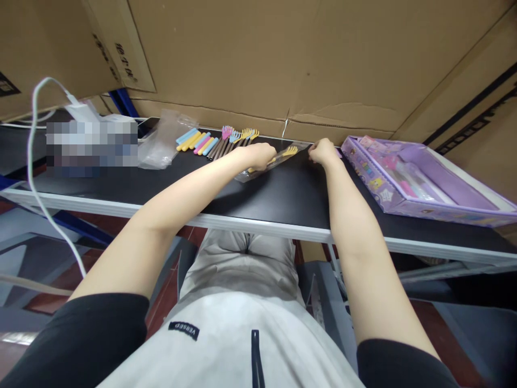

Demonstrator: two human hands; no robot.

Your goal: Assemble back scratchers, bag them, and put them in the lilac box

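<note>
My left hand [262, 156] is closed on a clear plastic bag [278, 157] above the black tabletop. Inside the bag lies a yellow back scratcher [290, 151] with a claw-shaped head, its lower part partly hidden by my fingers. My right hand [323, 152] is at the bag's far right end with its fingers pinched together; what is between them is too small to make out. Just left of my left hand lies a group of back scratchers [232, 143] with pink, blue and yellow claw heads and dark stems. Their coloured handles [197, 141] point to the left.
Empty-looking clear bags [161, 145] lie left of the handles. A purple open box [388, 191] with packaged items stands at the right. Further left are a blurred-out object [91, 148] and a white cable [30, 140]. A cardboard wall [258, 59] rises behind the table [283, 202].
</note>
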